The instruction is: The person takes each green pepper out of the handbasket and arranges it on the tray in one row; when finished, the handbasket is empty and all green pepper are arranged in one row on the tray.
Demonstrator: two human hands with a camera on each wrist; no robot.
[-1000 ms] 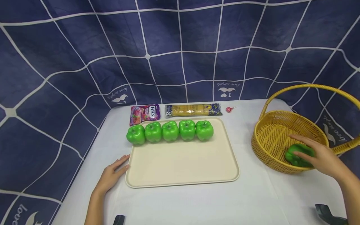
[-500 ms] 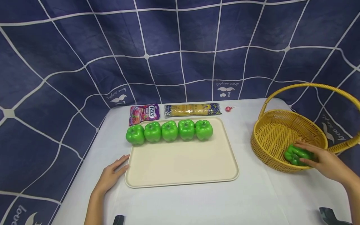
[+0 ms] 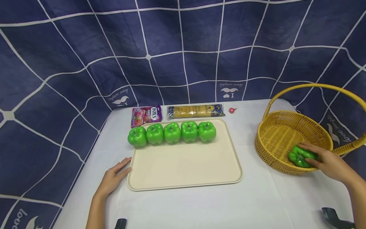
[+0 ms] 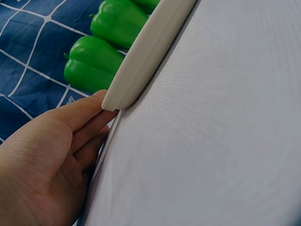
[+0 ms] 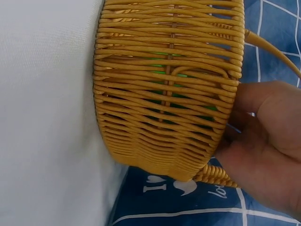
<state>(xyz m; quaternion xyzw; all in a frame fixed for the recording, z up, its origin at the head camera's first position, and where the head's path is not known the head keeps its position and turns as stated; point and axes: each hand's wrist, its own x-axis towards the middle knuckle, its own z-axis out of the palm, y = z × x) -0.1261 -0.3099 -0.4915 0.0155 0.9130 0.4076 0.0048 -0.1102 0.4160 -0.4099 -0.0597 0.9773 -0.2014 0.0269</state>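
Note:
My right hand (image 3: 333,163) reaches over the near rim of a yellow wicker basket (image 3: 275,140). It grips a green bell pepper (image 3: 298,156) lying inside, thumb on the near side and fingers over the far side. In the right wrist view, the basket wall (image 5: 164,113) hides most of the pepper and the fingertips. At the left edge of a cream tray (image 3: 183,168), my left hand (image 3: 111,181) rests with fingers extended. The left wrist view has its fingertips right at the tray rim (image 4: 136,66). Several green bell peppers (image 3: 172,133) stand in a row along the tray's far side.
Behind the tray lie a purple FOX'S candy bag (image 3: 146,116), a long pack of pasta (image 3: 195,111) and a red lollipop (image 3: 232,110). The basket's tall handle (image 3: 314,85) arches above it. A dark blue checked cloth (image 3: 200,38) hangs behind the white table.
My right hand has lowered onto the pepper in the basket and closed its fingers around it; the pepper has turned slightly. The left hand has stayed at the tray's edge.

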